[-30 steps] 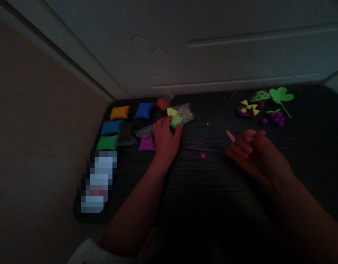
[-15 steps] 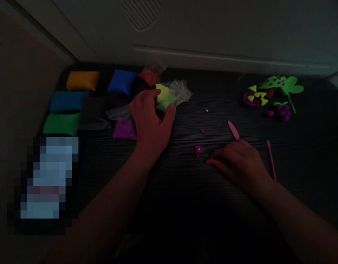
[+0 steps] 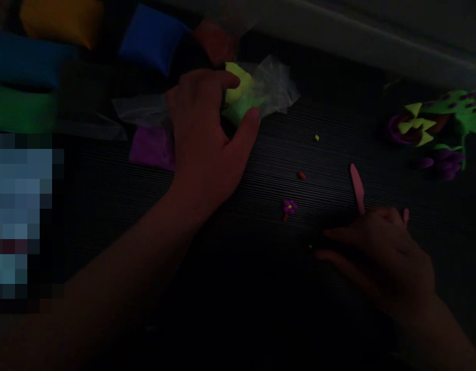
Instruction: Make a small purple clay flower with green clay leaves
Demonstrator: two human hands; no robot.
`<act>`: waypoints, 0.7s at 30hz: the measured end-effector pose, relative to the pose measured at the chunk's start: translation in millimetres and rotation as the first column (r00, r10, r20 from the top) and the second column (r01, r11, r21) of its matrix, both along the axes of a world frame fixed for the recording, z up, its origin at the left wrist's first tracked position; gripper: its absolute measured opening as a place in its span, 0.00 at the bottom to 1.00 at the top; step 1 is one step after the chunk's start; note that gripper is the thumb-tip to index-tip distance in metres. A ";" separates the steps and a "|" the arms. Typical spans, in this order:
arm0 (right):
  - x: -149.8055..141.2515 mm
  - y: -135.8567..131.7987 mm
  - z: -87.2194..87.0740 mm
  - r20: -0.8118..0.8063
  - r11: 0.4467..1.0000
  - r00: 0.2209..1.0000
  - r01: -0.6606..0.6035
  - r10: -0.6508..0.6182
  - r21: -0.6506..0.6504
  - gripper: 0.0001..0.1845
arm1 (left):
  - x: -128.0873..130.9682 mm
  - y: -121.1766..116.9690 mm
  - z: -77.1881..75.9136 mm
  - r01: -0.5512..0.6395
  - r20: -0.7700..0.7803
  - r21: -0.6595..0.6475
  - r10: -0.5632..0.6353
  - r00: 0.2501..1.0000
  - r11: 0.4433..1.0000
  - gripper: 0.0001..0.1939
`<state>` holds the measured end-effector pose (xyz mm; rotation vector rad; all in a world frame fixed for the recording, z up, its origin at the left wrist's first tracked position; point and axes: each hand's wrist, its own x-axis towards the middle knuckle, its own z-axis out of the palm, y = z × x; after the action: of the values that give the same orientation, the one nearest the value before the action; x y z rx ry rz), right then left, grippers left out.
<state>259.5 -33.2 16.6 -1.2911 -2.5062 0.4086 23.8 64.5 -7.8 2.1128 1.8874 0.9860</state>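
Observation:
My left hand (image 3: 210, 139) rests palm down with thumb and fingers apart, beside a clear bag with yellow clay (image 3: 238, 82) and light green clay (image 3: 243, 108). A packet of purple clay (image 3: 151, 148) lies by its wrist side. My right hand (image 3: 380, 257) is open, thumb and forefinger parted, near a tiny pale bit (image 3: 310, 246) on the dark table. Between the hands lie a small purple clay flower (image 3: 289, 206) with a yellow middle and red stem, a red clay piece (image 3: 301, 175) and a yellow crumb (image 3: 317, 137). A pink plastic knife (image 3: 357, 188) lies beyond my right hand.
Blue (image 3: 152, 38), orange (image 3: 62, 20) and green (image 3: 21, 108) clay packets lie at the left, above a pixelated screen (image 3: 17, 206). Clay grapes (image 3: 446, 162) and a purple bowl with yellow pieces (image 3: 396, 129) stand at the right. A second pink tool (image 3: 406, 215) is partly hidden.
My right thumb and forefinger have parted, and a tiny pale bit now lies on the table by their tips. My left hand stays by the bag. The view has moved closer and tilted.

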 end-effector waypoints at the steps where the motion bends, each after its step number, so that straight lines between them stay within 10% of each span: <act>1: 0.8 0.5 2.4 -0.004 1.000 1.000 0.014 -0.014 -0.010 0.10 | -0.1 0.7 -1.2 -0.004 0.000 0.019 0.004 1.000 1.000 0.19; 21: -8.4 -2.7 -6.3 -0.048 0.984 0.999 0.005 -0.014 -0.180 0.09 | 1.1 -3.5 -4.1 0.092 -0.019 -0.044 -0.093 0.995 0.995 0.19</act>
<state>251.1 -36.0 10.3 -1.3400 -2.4679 0.6694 24.9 61.0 -11.9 2.1727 1.7855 0.8990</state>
